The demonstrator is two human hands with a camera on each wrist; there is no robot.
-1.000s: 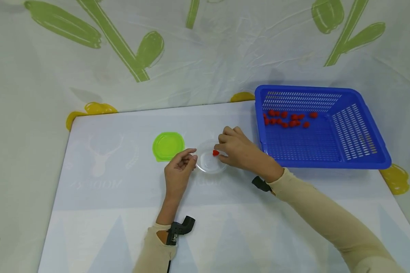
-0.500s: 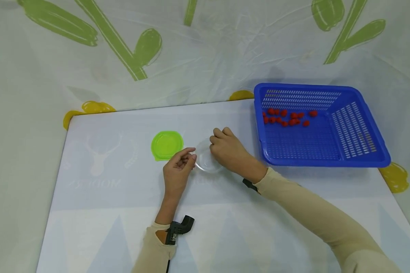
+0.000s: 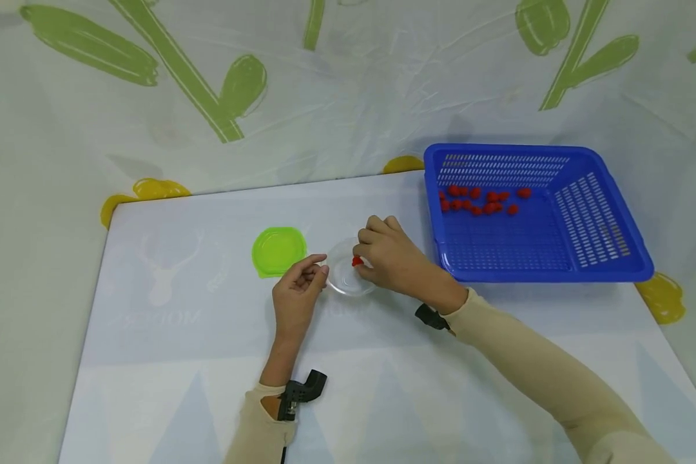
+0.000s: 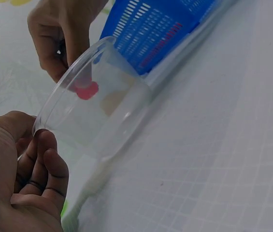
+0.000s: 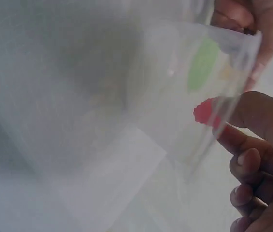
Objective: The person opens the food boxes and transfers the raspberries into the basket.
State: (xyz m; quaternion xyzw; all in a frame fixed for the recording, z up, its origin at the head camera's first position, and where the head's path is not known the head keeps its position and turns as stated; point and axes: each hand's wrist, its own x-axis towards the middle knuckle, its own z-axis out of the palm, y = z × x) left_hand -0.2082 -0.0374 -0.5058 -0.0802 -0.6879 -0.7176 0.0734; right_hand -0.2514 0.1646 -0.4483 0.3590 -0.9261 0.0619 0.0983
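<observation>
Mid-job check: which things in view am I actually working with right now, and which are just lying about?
In use:
- clear cup, rim held by left hand
- red piece pinched by right hand at the cup's mouth
- blue basket holding more red pieces

Lying about:
- green lid, untouched on the table

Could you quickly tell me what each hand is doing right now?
Left hand: pinches the rim of the clear round plastic cup.
Right hand: pinches a small red berry-like piece.

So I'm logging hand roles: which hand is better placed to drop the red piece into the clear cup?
Right hand: it pinches the red piece at the clear cup mouth; left hand steadies the rim.
</observation>
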